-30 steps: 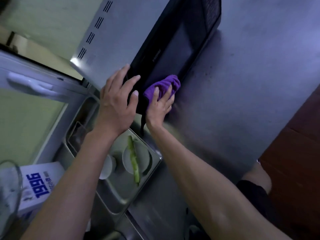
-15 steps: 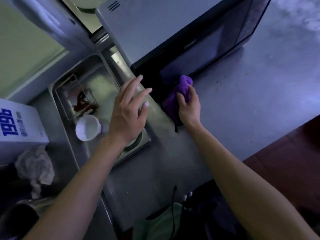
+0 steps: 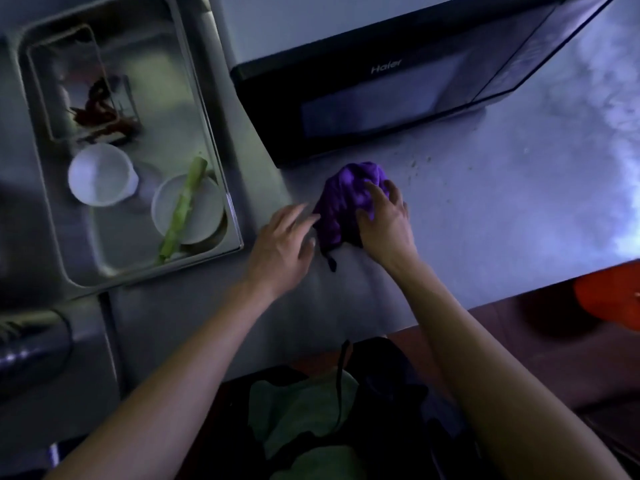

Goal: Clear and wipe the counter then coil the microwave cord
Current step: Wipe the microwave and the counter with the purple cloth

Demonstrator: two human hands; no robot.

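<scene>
1. Purple cloth [image 3: 349,199], bunched into a lump, lies on the grey metal tabletop [image 3: 502,209] just in front of the microwave's lower left corner; a dark tag or loop hangs from its near edge.
2. The right hand [image 3: 386,225] lies on top of the cloth, its fingers [image 3: 375,192] spread and bent over the folds, pressing it down onto the tabletop.
3. The left hand [image 3: 282,242] sits just beside the cloth on its left, fingers [image 3: 298,216] straight and slightly apart, their tips at the cloth's edge; whether they touch it I cannot tell, as the hand is blurred.
4. The microwave [image 3: 398,95] stands on the tabletop behind the cloth, with a black front, a dark window and a light-coloured top.
5. Small crumbs [image 3: 420,162] speckle the tabletop to the right of the cloth, near the microwave's front edge.
6. To the left, a steel sink [image 3: 221,161] is set into the tabletop. Inside it are a white cup [image 3: 100,174], a white plate [image 3: 204,209] with a green vegetable stalk [image 3: 181,209] lying across it, and a clear rectangular container [image 3: 62,81] with reddish scraps in it.
7. A thin black cable [image 3: 341,382] hangs in front of the person's dark clothing at the bottom of the view.
8. An orange object [image 3: 609,296] shows below the tabletop's near edge at the far right.
</scene>
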